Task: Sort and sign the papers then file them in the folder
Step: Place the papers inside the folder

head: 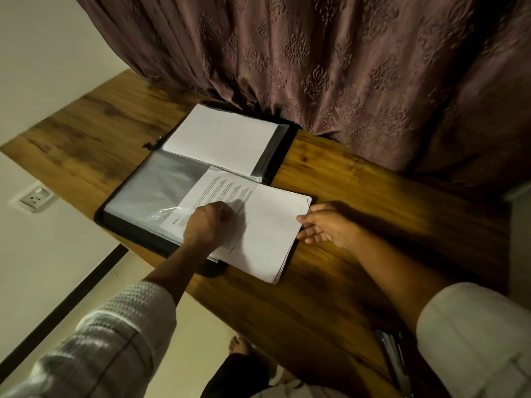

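A black folder [120, 222] with clear plastic sleeves [161, 185] lies open on the wooden table [359, 182]. A blank white sheet [221, 136] fills its far sleeve. A stack of white papers [264, 239] lies partly over the folder's near side, with a printed sheet [221, 185] on top. My left hand [208, 222] is curled on the printed sheet; whether it holds anything is hidden. My right hand [324, 225] touches the right edge of the stack with straight fingers.
A patterned mauve curtain [344, 67] hangs behind the table and touches the folder's far edge. A wall socket [36, 198] sits at the left. Something dark with pale edges [393, 357] lies at the table's near right edge. A bare foot [241, 344] is on the floor below.
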